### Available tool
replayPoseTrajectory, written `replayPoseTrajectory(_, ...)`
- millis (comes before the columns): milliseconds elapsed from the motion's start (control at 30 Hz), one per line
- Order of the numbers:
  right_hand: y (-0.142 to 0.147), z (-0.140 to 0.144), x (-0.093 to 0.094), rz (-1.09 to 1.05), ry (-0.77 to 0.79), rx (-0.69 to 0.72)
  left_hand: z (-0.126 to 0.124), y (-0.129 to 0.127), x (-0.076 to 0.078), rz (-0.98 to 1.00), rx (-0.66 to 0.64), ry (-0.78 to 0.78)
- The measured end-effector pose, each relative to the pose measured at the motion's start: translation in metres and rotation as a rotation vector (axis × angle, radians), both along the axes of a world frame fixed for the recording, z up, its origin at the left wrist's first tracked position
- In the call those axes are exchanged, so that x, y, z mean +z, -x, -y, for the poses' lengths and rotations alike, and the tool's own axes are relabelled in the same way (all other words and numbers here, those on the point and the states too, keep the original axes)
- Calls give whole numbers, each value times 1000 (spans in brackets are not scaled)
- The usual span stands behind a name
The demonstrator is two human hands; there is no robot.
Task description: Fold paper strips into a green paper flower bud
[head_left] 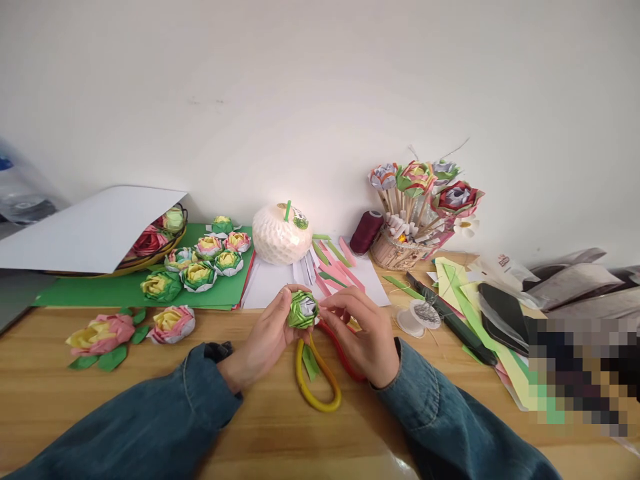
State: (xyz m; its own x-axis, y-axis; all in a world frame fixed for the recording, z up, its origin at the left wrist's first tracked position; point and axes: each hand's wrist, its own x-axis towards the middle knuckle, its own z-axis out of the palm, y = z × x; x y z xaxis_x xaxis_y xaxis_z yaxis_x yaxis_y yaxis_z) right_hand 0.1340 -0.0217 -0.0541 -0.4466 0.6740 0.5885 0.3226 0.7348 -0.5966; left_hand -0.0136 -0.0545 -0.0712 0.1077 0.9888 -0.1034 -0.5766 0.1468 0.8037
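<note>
My left hand [265, 340] holds a small green and white folded paper flower [303, 309] just above the wooden table [280, 433]. My right hand [363, 330] meets it from the right, fingertips pinching the flower's right edge. Both arms wear denim sleeves. Under my hands lie scissors with a yellow handle loop [315, 383] and a red one [343, 353], plus a green paper strip [310, 360].
Several finished paper flowers sit on a green sheet [130, 290]; two pink and yellow ones [100, 333] lie on the wood at left. A white netted ball [281, 235], maroon thread spool [366, 231], basket of stemmed flowers [415, 200], paper strips and coloured sheets [465, 293] fill the back and right.
</note>
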Motion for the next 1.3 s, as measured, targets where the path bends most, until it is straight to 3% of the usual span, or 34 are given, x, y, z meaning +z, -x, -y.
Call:
replayPoseTrajectory(433, 3, 4, -9, 110, -370, -165, -1, 0, -4, 29, -6, 11)
replayPoseTrajectory(567, 3, 6, -6, 141, -414, -149, 0, 1, -3, 14, -7, 18)
replayPoseTrajectory(767, 1, 3, -1, 36, -97, -11, 1, 1, -2, -19, -17, 32)
replayPoseTrajectory(1100, 1, 2, -2, 47, 2, 35, 1, 1, -1, -58, -25, 15)
replayPoseTrajectory(1300, 0, -3, 5, 101, 310, 106, 0, 3, -3, -191, -12, -30)
